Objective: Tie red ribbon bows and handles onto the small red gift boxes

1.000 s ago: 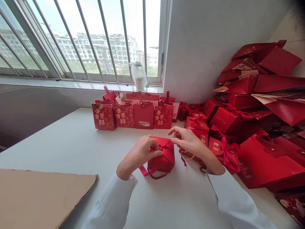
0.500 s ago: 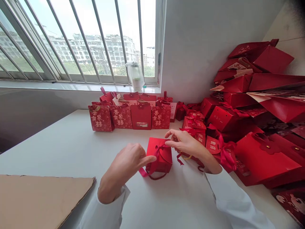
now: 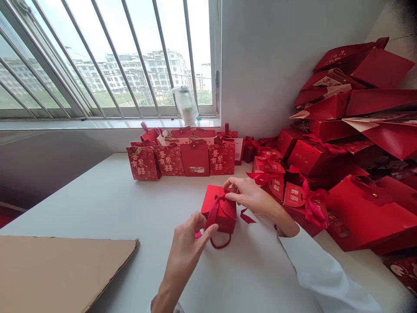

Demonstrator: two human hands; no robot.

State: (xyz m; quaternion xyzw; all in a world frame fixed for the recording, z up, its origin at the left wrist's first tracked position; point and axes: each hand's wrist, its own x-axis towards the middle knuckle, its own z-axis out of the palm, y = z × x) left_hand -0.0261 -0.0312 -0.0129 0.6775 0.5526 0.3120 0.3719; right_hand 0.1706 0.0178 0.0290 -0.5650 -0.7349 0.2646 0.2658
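A small red gift box [image 3: 224,222] stands on the white table in front of me. A dark red ribbon [image 3: 213,213] is tied over its lid, one tail running down the left side. At the box's lower left corner, my left hand [image 3: 189,241] has thumb and fingers closed round that tail, a bit of it showing below the fingers. My right hand [image 3: 249,194] reaches over the lid from the right, its thumb and fingertips pinching the ribbon by the knot. The other ribbon end [image 3: 247,216] hangs out under my right hand. A dark red cord loop [image 3: 221,244] lies at the box's near side.
Several red paper gift bags [image 3: 197,160] stand in rows by the wall. To the right, ribboned red boxes [image 3: 295,195] and larger red bags [image 3: 368,208] are heaped up. A cardboard sheet [image 3: 61,271] lies front left. A plastic-wrapped container [image 3: 185,104] sits on the windowsill.
My left hand has turned and moved down and right, its fingers now round the ribbon tail at the box's corner. My right hand stays at the knot. The view has shifted slightly.
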